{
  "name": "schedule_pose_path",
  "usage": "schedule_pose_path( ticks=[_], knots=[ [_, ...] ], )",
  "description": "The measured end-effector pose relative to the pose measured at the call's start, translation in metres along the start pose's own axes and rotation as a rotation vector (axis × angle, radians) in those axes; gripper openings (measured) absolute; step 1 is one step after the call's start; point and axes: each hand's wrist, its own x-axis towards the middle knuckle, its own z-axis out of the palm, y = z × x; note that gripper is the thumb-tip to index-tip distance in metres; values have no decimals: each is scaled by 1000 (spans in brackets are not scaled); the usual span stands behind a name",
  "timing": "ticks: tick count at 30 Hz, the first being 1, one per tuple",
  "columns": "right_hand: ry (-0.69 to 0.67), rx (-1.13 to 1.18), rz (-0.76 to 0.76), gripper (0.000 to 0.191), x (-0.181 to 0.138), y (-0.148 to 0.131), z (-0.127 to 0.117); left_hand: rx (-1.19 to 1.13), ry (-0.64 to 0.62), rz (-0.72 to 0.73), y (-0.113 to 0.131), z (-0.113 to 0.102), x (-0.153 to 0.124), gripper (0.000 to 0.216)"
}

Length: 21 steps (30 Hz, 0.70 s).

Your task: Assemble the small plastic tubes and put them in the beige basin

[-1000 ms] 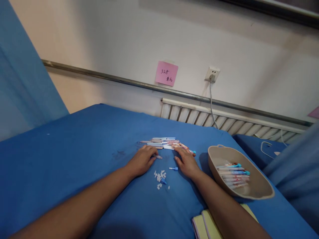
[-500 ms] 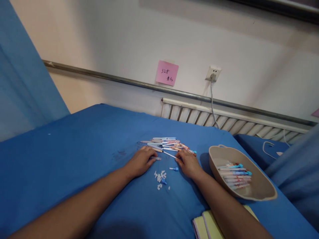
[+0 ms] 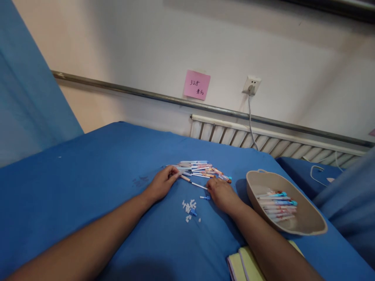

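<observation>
My left hand (image 3: 163,183) is closed at the near left edge of a loose pile of slim pens and pen parts (image 3: 201,166). Its thumb and fingers pinch something pale that I cannot make out. My right hand (image 3: 222,194) has its fingers pressed together on the right end of a thin white pen refill (image 3: 199,186), whose dark tip points left toward an orange piece (image 3: 185,178). Just below lies a small blue-and-white part (image 3: 205,198). Nearer to me is a cluster of tiny white plugs (image 3: 187,207) with a blue piece (image 3: 193,212) among them.
A beige bin (image 3: 310,218) with several pens (image 3: 279,208) inside stands to the right on the blue cloth (image 3: 88,195). Folded yellow cloth (image 3: 246,259) lies under my right forearm. Behind are a wall rail (image 3: 140,93), a radiator (image 3: 216,134) and a plugged socket (image 3: 251,85).
My left hand has moved slightly left and away from me, to the pile's edge. The right hand stays almost in place, and the refill's left end has dipped slightly nearer to me.
</observation>
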Motion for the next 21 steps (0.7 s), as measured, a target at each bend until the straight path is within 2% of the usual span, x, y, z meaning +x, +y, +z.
schedule_pose_path(
  ticks=[4,11,17,21],
  knots=[
    [31,63,-21,14,-1,4,6,-111,-28,-24,-6,0,2,23],
    [304,547,-6,13,2,12,14,-136,-27,-9,0,-1,2,27],
    [385,980,198,21,5,6,16,-90,-111,39,7,0,-2,25],
    [416,1115,249,26,6,4,15,-62,-134,63,11,1,-6,23]
  ],
)
